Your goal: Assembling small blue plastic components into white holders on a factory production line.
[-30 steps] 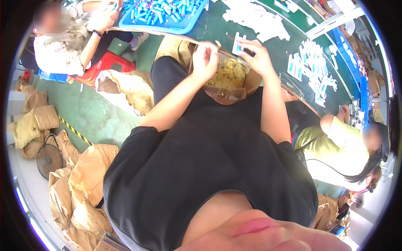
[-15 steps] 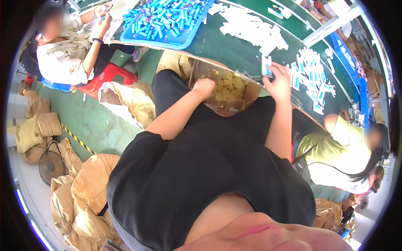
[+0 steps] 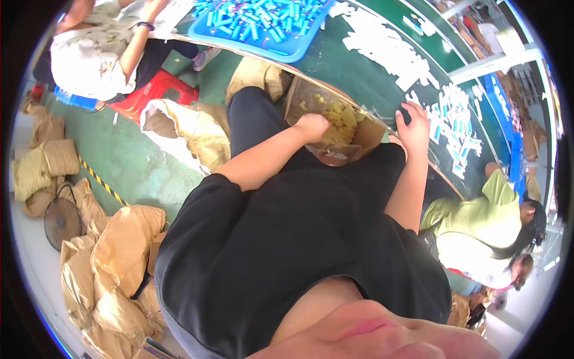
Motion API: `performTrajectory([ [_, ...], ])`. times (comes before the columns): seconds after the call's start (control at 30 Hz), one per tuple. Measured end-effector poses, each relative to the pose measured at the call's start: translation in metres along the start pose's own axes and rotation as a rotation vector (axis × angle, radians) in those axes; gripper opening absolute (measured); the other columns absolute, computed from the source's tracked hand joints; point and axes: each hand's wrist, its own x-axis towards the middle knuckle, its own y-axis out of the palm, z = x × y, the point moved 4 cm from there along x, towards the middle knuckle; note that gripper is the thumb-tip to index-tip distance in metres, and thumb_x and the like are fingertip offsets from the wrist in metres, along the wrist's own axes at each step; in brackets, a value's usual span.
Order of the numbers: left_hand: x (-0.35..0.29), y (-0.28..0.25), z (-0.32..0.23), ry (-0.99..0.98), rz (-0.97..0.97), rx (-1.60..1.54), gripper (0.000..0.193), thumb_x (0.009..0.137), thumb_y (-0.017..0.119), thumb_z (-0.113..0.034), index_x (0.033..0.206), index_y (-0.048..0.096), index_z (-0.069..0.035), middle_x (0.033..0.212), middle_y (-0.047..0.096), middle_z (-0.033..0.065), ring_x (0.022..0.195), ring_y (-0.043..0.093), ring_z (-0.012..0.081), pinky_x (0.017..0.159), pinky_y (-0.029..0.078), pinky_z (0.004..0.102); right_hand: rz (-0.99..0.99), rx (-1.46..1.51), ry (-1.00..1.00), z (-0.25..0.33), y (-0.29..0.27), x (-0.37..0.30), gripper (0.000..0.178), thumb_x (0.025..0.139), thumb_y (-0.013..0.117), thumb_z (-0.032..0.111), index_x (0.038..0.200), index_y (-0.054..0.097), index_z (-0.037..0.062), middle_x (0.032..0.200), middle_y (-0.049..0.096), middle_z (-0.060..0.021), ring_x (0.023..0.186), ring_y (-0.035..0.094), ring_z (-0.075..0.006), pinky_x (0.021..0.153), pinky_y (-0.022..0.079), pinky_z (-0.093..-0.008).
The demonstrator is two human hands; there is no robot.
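The right hand [image 3: 414, 128], pinching a piece half a second ago, now opens out near the scattered white-and-blue pieces [image 3: 452, 122], the left hand [image 3: 313, 127], raised earlier, has dropped, curled, over the cardboard box [image 3: 371, 135], and the yellow-green-clad co-worker [image 3: 478, 222] has shifted posture

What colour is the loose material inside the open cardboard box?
The loose material is yellow, clearest in the head view.

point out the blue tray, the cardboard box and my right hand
Blue tray [image 3: 291, 57]: head view, its near rim
Cardboard box [image 3: 369, 134]: head view, its right wall
Your right hand [image 3: 414, 128]: head view, its middle
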Motion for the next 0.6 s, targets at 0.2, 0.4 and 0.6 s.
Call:
performTrajectory([
  [0.2,-0.053,-0.11,-0.071,0.63,-0.615,-0.154,0.006,0.08,0.066,-0.011,0.085,0.066,-0.011,0.086,0.066,0.007,0.078,0.07,0.0298,0.065,0.058,0.0439,-0.115,-0.211,0.229,-0.04,-0.007,-0.012,0.024,0.089,0.075,0.028,0.106,0.079,0.0112,0.119,0.076,-0.0073,0.115,0.066,-0.0314,0.102,0.048,-0.0503],
  [0.4,0.015,-0.21,-0.05,0.336,-1.065,-0.156,0.024,0.083,0.067,-0.007,0.107,0.067,-0.006,0.103,0.068,0.0125,0.096,0.068,0.035,0.076,0.06,0.0456,-0.369,0.235,0.045,0.018,-0.009,0.024,0.015,0.086,0.076,0.009,0.101,0.078,0.0085,0.109,0.077,-0.0091,0.106,0.069,-0.0293,0.098,0.051,-0.0433],
  [0.6,0.117,-0.201,-0.009,-0.208,-0.74,0.127,0.065,0.093,0.062,-0.034,0.149,0.054,-0.002,0.126,0.069,0.017,0.124,0.059,0.0332,0.104,0.044,0.0468,-0.168,0.696,-0.206,0.158,-0.028,0.088,0.016,0.091,0.073,0.001,0.106,0.078,0.0043,0.089,0.073,-0.0073,0.082,0.069,-0.0143,0.08,0.055,-0.0275],
])
